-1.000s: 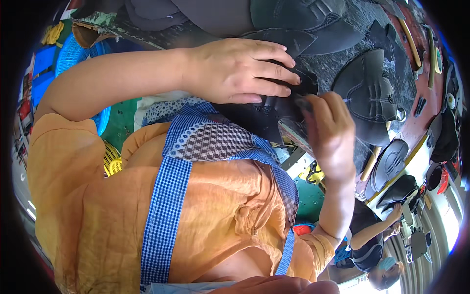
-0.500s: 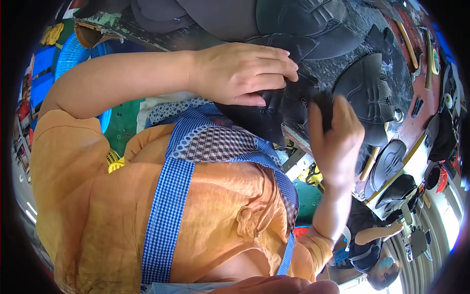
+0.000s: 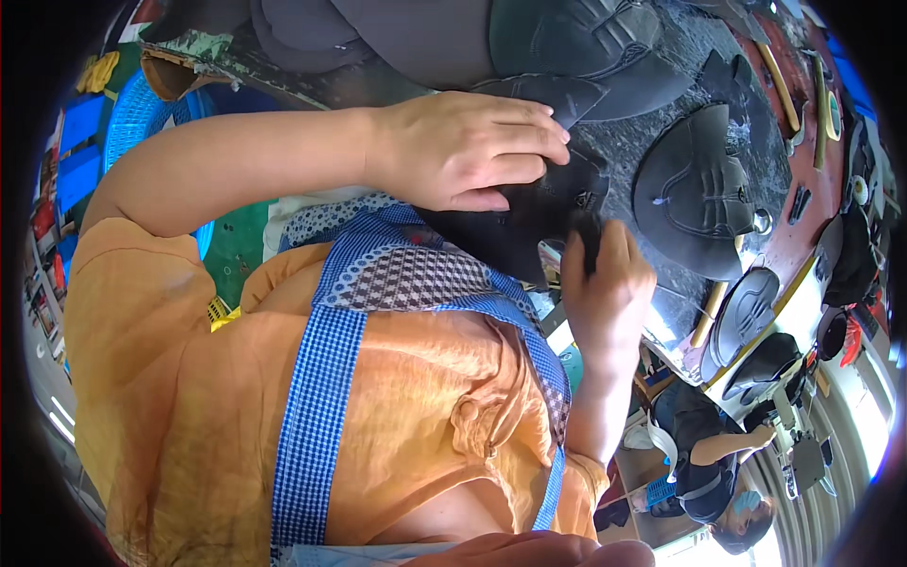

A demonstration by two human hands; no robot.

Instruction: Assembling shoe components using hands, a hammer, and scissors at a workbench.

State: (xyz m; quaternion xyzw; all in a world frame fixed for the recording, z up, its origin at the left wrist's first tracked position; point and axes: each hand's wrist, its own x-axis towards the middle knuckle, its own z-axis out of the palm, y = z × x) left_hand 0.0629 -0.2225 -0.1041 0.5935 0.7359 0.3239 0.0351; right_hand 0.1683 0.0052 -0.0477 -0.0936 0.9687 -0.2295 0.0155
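Observation:
My left hand [image 3: 482,146] lies over a black leather shoe upper piece [image 3: 524,231] at the near edge of the bench, its fingers stretched out and pressing the piece down. My right hand [image 3: 612,279] is closed round a small black tool [image 3: 588,234], which meets the right side of that piece. My fingers hide most of the tool, so its exact kind does not show. Just to the right, a black shoe upper [image 3: 694,194] with ridged lace flaps lies flat. Another black upper [image 3: 567,42] rests beyond my left hand.
Dark flat pieces [image 3: 411,38] overlap along the far side of the dark bench [image 3: 652,132]. A wooden handle [image 3: 778,83] and more black uppers [image 3: 742,307] lie at the right. A blue basket [image 3: 132,118] stands at the left. Another person [image 3: 713,444] works at the lower right.
My right hand has moved left and slightly down with the black tool, uncovering more of the upper to its right. My left hand stays nearly in place on the leather piece.

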